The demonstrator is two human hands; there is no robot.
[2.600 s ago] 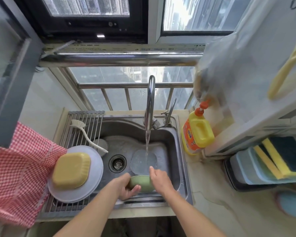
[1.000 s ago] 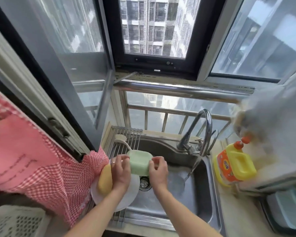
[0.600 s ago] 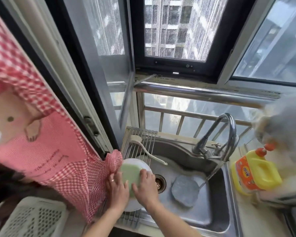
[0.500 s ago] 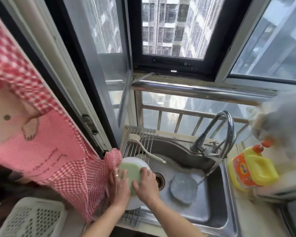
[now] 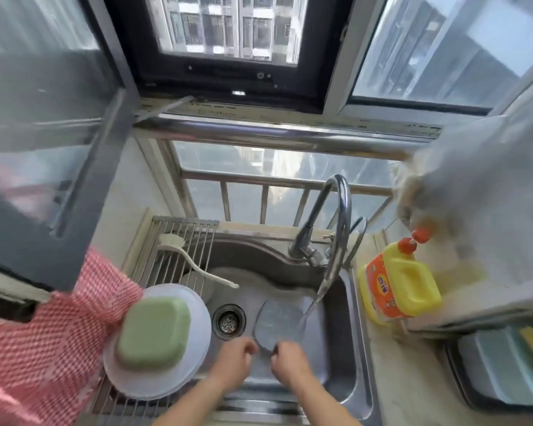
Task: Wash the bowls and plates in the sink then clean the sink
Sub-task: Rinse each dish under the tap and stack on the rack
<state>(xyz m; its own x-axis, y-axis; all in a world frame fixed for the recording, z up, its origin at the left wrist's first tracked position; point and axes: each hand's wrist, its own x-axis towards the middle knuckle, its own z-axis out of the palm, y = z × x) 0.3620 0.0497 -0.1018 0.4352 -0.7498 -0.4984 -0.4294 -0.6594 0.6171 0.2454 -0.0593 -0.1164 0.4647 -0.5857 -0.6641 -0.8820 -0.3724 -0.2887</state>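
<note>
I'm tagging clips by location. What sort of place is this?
Most likely a home kitchen in a high-rise flat: a steel sink with running faucet, a dish soap bottle, and apartment blocks outside the window.

The sink [image 5: 345, 327] sits below the window [image 5: 228, 29], with the faucet [image 5: 336, 216] at its back edge and water falling onto a plate [image 5: 279, 324] lying flat in the basin. The drain [image 5: 229, 321] is just left of that plate. Over the sink's left side lies a roll-up rack [image 5: 185, 241]; a dish brush [image 5: 191, 262] rests across its far end, and a stack of plates [image 5: 197, 342] sits on its near end with an upturned bowl [image 5: 154, 333] on top. A cloth [image 5: 43, 348] hangs left of the rack. On the worktop [image 5: 413, 395] right of the sink stands a detergent bottle [image 5: 397, 290]. Both hands, left [image 5: 231, 364] and right [image 5: 290, 364], are at the plate's near edge.
</note>
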